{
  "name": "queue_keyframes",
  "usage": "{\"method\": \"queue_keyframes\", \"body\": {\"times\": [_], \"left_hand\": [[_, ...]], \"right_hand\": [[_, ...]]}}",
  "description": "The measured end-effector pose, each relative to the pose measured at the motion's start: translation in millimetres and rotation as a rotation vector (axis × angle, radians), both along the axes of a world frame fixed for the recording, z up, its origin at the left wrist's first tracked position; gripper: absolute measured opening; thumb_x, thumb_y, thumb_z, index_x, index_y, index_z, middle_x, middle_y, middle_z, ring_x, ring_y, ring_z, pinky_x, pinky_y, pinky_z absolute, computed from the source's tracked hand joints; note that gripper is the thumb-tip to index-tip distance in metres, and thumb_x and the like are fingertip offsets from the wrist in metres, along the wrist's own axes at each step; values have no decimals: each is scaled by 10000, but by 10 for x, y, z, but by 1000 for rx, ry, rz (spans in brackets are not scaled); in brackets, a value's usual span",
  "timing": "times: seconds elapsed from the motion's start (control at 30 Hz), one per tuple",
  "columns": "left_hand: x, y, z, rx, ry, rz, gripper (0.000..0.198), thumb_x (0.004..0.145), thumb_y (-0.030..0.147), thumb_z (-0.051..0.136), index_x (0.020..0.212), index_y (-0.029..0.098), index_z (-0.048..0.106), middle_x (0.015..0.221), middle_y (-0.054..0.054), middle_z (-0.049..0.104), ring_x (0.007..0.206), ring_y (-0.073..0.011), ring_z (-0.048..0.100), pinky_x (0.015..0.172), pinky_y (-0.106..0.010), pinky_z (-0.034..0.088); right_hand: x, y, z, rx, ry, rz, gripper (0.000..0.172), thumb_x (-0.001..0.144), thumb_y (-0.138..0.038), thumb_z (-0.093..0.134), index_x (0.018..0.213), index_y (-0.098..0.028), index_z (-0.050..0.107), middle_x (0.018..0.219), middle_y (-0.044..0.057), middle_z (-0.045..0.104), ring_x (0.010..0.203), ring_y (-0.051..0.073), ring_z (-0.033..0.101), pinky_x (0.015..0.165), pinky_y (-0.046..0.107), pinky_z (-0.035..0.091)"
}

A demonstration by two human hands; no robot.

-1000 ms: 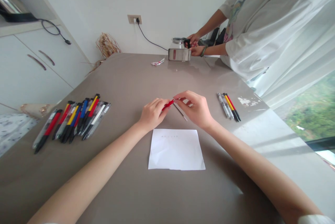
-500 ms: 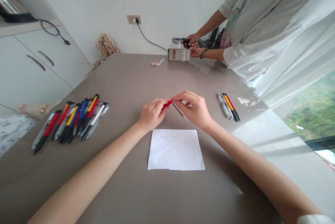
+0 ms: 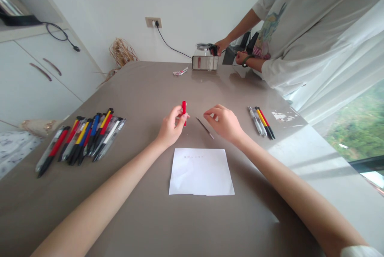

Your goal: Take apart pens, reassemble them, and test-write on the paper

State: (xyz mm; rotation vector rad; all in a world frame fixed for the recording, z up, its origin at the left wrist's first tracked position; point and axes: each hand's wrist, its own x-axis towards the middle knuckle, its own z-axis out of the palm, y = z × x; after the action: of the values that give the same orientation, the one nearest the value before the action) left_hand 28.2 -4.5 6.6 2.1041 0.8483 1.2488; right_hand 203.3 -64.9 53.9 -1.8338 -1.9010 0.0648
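Observation:
My left hand (image 3: 172, 127) is closed on a red pen barrel (image 3: 184, 107), which stands upright between thumb and fingers. To its right, my right hand (image 3: 225, 123) hovers with thumb and fingertips drawn together; whatever they hold, if anything, is too small to make out. Between the two hands a thin pen refill (image 3: 205, 127) lies slantwise on the table, close to the right fingertips. Just below sits a sheet of white paper (image 3: 201, 175) with a short line of faint writing along its top.
Several pens (image 3: 85, 139) lie in a heap at the left, and several more (image 3: 261, 123) lie in a row at the right. At the far edge a phone (image 3: 205, 63) leans before a glass pot (image 3: 204, 49), where another person's hand (image 3: 222, 45) holds the handle. A crumpled wrapper (image 3: 180, 72) lies nearby.
My hands have moved apart. The left hand has turned the red barrel upright and drawn it left; the right has shifted slightly right. The other person's braceleted hand has pulled back from the pot.

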Motion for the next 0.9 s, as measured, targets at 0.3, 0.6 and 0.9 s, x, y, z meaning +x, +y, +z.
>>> {"method": "queue_keyframes", "body": {"times": [0.3, 0.6, 0.9], "left_hand": [[-8, 51, -20, -172, -153, -89, 440, 813, 318, 405, 1221, 174, 323, 821, -53, 624, 635, -102, 570, 591, -243, 487], [-10, 47, -23, -111, -86, -99, 443, 813, 288, 400, 1233, 199, 289, 768, -33, 617, 595, -104, 573, 551, -242, 489], [-17, -1, 2, -31, 28, -75, 384, 798, 242, 399, 1168, 183, 314, 722, -13, 608, 571, -98, 573, 527, -215, 468]], "right_hand": [[-75, -39, -20, -353, -409, -47, 190, 749, -248, 436, 799, -224, 618, 877, 54, 579, 769, 171, 548, 551, 243, 361], [-132, -126, 19, -330, -481, -61, 105, 654, -102, 536, 664, -158, 624, 752, 142, 632, 648, 232, 600, 508, 285, 382], [-65, -79, -17, -352, -281, -83, 64, 657, -215, 558, 640, -177, 606, 652, 89, 626, 719, 210, 592, 568, 268, 397]]}}
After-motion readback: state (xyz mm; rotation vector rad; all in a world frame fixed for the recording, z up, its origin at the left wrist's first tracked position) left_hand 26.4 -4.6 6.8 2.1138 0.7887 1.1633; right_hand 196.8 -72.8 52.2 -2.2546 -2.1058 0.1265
